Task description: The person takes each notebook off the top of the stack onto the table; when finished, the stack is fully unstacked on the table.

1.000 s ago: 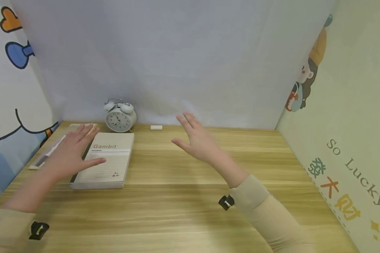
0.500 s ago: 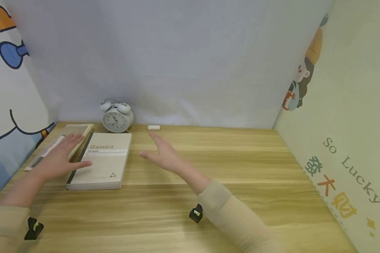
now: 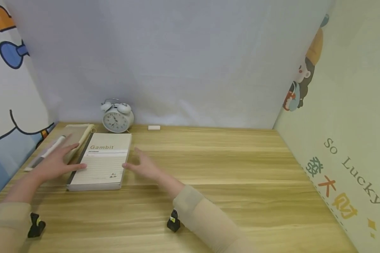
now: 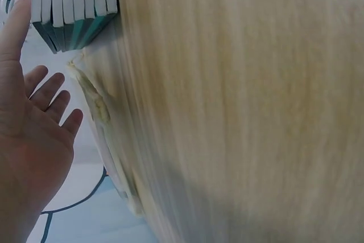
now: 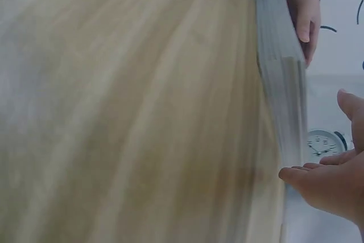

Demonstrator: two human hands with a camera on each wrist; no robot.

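Note:
A stack of several Gambit notebooks [image 3: 106,158] lies at the left of the table, its dark spines [image 4: 85,29] showing in the left wrist view. My left hand [image 3: 57,164] is at the spine side, fingers spread and straight, the thumb reaching over the cover's edge. On the opposite side, my right hand [image 3: 145,168] has its thumb tip at the right edge and its fingers extended alongside. In the right wrist view, the fingertips of my right hand [image 5: 330,183] come right up to the page edges [image 5: 281,83]. Neither hand is curled round the stack.
A pale zip pouch [image 3: 82,130] with a white marker [image 3: 53,147] on it lies left of the notebooks, partly behind my left hand. The white alarm clock [image 3: 117,119] stands behind them. A small white eraser-like block [image 3: 154,128] sits by the back wall.
My right hand has swept left and down from the middle of the table to the notebooks' right edge. My left hand has lowered and drawn back slightly to their left side.

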